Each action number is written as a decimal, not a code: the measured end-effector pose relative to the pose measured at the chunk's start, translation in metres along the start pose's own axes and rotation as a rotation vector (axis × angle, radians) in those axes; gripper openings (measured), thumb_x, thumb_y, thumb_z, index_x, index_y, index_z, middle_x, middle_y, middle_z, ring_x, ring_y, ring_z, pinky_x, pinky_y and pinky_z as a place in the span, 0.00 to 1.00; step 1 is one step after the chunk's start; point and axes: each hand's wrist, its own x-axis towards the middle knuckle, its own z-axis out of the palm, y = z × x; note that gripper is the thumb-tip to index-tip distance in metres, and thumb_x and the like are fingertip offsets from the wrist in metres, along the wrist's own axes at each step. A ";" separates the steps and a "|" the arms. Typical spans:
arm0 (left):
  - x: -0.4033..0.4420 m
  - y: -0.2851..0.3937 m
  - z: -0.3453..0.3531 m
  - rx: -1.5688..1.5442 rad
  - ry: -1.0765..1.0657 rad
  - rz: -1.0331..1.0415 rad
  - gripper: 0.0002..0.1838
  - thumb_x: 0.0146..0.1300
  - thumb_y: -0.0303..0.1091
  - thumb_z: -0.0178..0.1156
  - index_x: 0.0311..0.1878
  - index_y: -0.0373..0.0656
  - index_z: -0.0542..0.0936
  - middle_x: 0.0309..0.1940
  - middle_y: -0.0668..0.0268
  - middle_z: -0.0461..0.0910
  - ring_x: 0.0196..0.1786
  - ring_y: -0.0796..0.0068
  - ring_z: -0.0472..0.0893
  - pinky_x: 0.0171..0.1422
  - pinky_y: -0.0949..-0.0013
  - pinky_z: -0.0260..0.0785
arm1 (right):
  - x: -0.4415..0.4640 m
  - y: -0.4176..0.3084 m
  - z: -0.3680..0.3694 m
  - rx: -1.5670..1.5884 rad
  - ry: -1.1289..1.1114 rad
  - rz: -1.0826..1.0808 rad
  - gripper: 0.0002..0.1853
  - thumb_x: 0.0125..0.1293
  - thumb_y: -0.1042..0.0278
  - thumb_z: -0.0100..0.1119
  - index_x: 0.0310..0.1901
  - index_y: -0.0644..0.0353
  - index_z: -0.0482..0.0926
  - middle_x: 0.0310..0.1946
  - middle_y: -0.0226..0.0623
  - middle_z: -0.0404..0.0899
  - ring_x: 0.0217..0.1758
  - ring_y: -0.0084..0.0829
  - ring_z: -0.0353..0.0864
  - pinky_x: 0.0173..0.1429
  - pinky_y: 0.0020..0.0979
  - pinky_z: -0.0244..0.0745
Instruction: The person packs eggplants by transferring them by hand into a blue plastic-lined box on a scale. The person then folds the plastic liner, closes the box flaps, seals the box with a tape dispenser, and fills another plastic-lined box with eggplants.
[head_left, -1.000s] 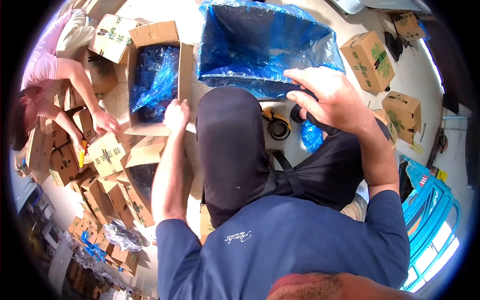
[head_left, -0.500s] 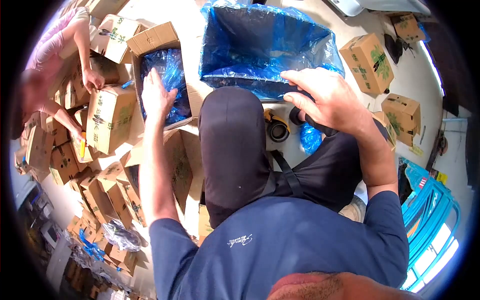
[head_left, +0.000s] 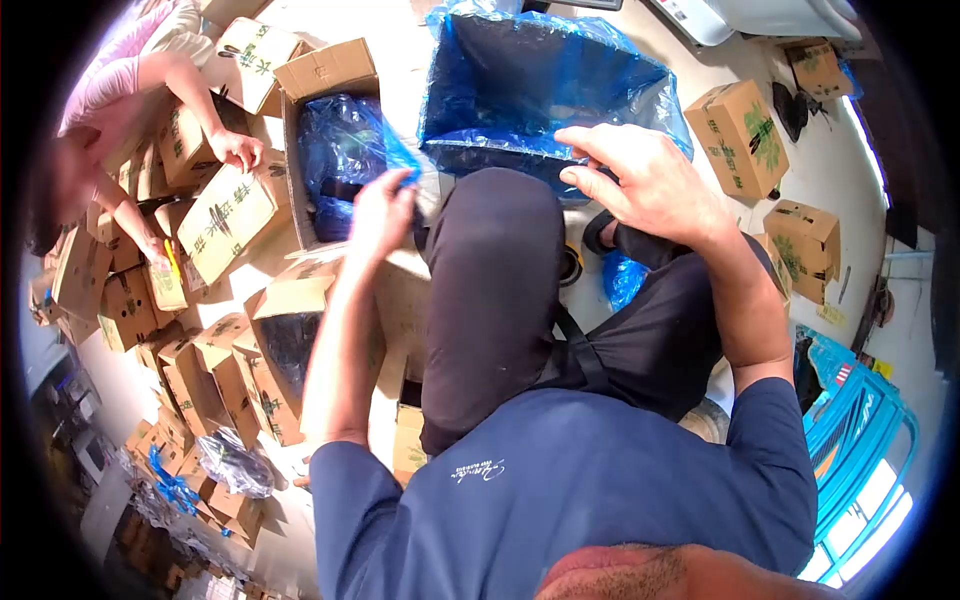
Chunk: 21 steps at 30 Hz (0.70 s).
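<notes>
My left hand is closed on the edge of a blue plastic liner, pulled out over the right side of an open cardboard box. Part of the liner still lies inside that box. Over the near right edge of a large box lined with blue plastic, my right hand hovers above my bent leg. Its thumb and fingers are apart, and nothing shows between them.
At the left, another person's hand rests on a printed carton; their other hand holds a yellow tool. Several cartons crowd the left floor. Printed cartons stand at the right, with a turquoise frame below.
My left hand has left the box interior, moving right and down and drawing the liner's edge outward. The other person's carton has tilted. My right hand has barely moved.
</notes>
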 end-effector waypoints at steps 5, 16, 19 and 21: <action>-0.028 -0.056 0.111 -0.064 0.078 -0.035 0.24 0.67 0.29 0.57 0.67 0.42 0.77 0.59 0.46 0.82 0.60 0.46 0.82 0.68 0.54 0.72 | 0.000 -0.006 0.007 0.036 -0.009 0.016 0.19 0.70 0.62 0.66 0.57 0.63 0.80 0.41 0.46 0.86 0.43 0.42 0.87 0.50 0.39 0.82; -0.074 -0.111 0.131 0.040 -0.191 -0.138 0.20 0.68 0.35 0.55 0.59 0.38 0.82 0.52 0.46 0.84 0.57 0.47 0.83 0.65 0.54 0.74 | -0.008 -0.009 0.003 0.051 0.002 0.020 0.20 0.69 0.59 0.66 0.57 0.62 0.81 0.42 0.47 0.86 0.46 0.46 0.87 0.52 0.40 0.81; -0.093 -0.034 0.047 0.092 -0.305 -0.011 0.16 0.69 0.34 0.57 0.53 0.37 0.85 0.43 0.47 0.87 0.51 0.49 0.86 0.62 0.56 0.75 | -0.013 -0.013 -0.005 0.045 0.010 0.014 0.19 0.69 0.59 0.66 0.56 0.62 0.81 0.42 0.46 0.86 0.45 0.46 0.86 0.52 0.41 0.81; -0.091 0.006 -0.001 -0.020 -0.008 -0.020 0.14 0.66 0.33 0.58 0.48 0.35 0.86 0.44 0.48 0.87 0.52 0.51 0.86 0.62 0.56 0.75 | -0.016 -0.012 -0.006 0.022 0.017 -0.010 0.19 0.69 0.60 0.66 0.56 0.62 0.81 0.42 0.46 0.86 0.45 0.46 0.86 0.51 0.41 0.81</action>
